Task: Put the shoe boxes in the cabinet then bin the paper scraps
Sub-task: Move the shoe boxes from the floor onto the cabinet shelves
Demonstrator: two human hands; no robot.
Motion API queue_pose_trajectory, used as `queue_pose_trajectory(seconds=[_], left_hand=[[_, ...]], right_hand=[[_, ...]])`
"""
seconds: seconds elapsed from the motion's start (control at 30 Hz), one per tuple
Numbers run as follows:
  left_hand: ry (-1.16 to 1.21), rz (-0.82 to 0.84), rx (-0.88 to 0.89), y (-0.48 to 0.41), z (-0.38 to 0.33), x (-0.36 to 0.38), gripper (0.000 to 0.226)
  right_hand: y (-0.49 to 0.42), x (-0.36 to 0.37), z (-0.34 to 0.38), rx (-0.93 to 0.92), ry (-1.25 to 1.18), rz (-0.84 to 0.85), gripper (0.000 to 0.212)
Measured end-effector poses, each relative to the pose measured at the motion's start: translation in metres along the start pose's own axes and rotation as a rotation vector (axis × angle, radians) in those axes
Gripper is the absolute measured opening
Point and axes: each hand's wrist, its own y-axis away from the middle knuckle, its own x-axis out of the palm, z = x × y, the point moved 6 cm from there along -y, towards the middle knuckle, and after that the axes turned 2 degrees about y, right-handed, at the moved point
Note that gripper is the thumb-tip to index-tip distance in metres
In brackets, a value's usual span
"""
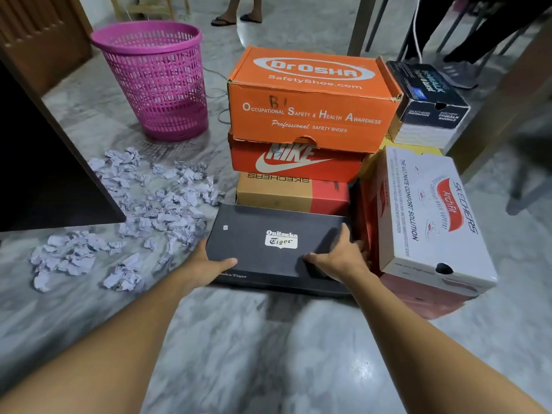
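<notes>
A black Onitsuka Tiger shoe box point(263, 240) lies on the marble floor in front of me. My left hand point(206, 264) grips its left near corner and my right hand point(340, 258) grips its right side. Behind it stand an orange Dr. Osha box point(310, 97) on a red Nike box point(292, 162) on a tan Skechers box point(274, 195). A white Skechers box point(430, 216) sits on a red box at right, a black Skechers box point(427, 94) behind. Crumpled paper scraps point(143, 210) litter the floor at left. The dark cabinet opening point(38, 162) is at far left.
A pink mesh waste basket point(158, 79) stands on the floor behind the scraps. Table and chair legs point(490, 121) rise at the right. Another person's feet in sandals point(236, 19) stand at the back. A cable runs along the floor behind the basket.
</notes>
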Motion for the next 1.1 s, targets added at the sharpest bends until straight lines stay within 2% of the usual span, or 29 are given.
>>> queue_pose_trajectory(seconds=[0.07,0.17,0.23,0.3,0.37,0.43,0.53,0.77,0.97,1.1], left_hand=[[0.086,-0.029,-0.066,0.003,0.011,-0.020,0.051],[0.141,-0.116,-0.177,0.013,0.028,-0.050,0.063],[0.138,-0.154,-0.214,0.015,0.037,-0.062,0.074],[0.142,-0.166,-0.214,0.020,0.037,-0.064,0.068],[0.131,-0.190,-0.184,0.024,0.033,-0.066,0.045],[0.096,-0.224,-0.168,0.029,0.029,-0.073,0.035],[0.069,-0.317,-0.145,0.040,0.019,-0.094,0.040],[0.109,-0.545,-0.119,0.103,0.014,-0.173,0.034],[0.187,-0.649,-0.163,0.200,0.035,-0.246,0.019],[0.303,-0.847,-0.230,0.277,0.073,-0.289,0.027]], right_hand=[[0.000,0.004,-0.006,-0.028,-0.217,0.003,0.115],[0.010,0.029,-0.012,-0.070,-0.445,0.082,0.059],[0.020,0.045,-0.012,-0.106,-0.571,0.098,0.047],[0.027,0.051,-0.009,-0.141,-0.686,0.095,0.046],[0.031,0.050,-0.004,-0.172,-0.753,0.101,0.044],[0.034,0.044,0.005,-0.220,-0.781,0.119,0.044],[0.034,0.037,0.024,-0.293,-0.800,0.185,0.047],[0.056,0.037,0.093,-0.487,-0.795,0.351,0.063],[0.117,0.064,0.181,-0.675,-0.788,0.428,0.051],[0.172,0.090,0.237,-0.767,-0.781,0.513,0.041]])
